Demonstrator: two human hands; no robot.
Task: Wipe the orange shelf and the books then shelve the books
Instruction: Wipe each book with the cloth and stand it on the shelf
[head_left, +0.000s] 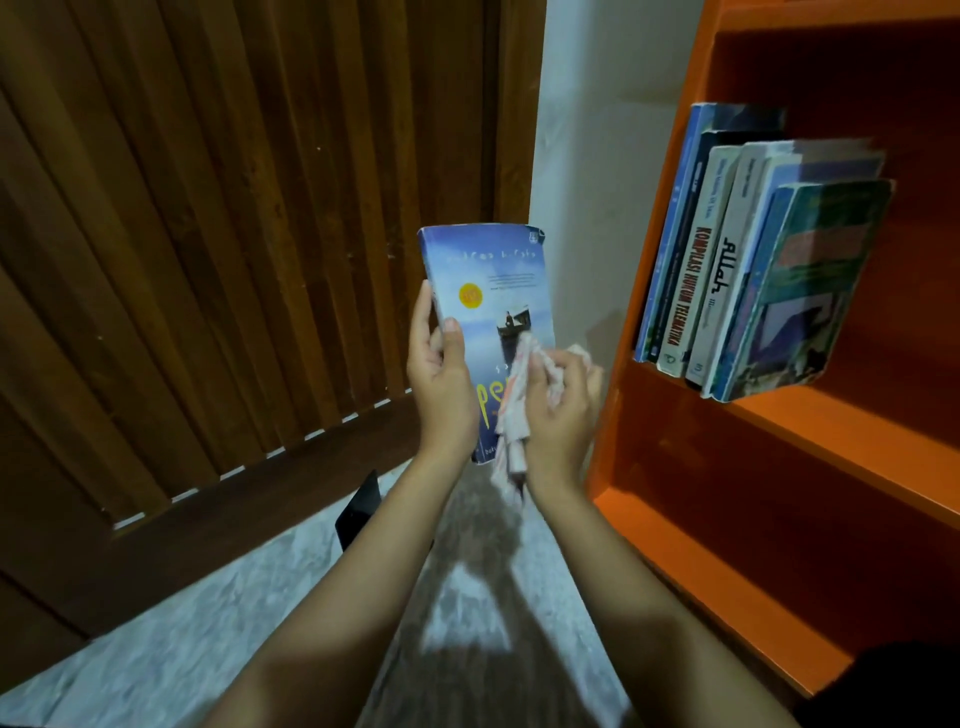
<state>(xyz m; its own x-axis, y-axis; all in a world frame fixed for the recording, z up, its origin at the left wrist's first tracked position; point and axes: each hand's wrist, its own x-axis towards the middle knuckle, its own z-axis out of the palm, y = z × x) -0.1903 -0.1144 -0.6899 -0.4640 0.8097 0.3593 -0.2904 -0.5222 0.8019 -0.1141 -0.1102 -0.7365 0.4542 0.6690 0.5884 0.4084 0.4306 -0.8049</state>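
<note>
Slatted wooden door (208, 260) on the left, pale marbled floor (208, 623) below, orange shelf (649, 415) rising on the right. The left hand (441, 379) grips the blue book (488, 280) by its spine edge, thumb across the cover and fingers curled behind. The book stands upright, long axis near vertical, cover facing us. The right hand (561, 415) is bunched round a cloth (519, 400) and presses it on the cover's lower right, so I'd call it mid-wipe. Now the key line: the shelf sits just right of the book. The right hand is the nearer one to it, yet the left has the book. On the middle board a row of books (753, 270) stands spines out, tight to the left side panel. Bare orange board shows right of the row, the likely slot.
</note>
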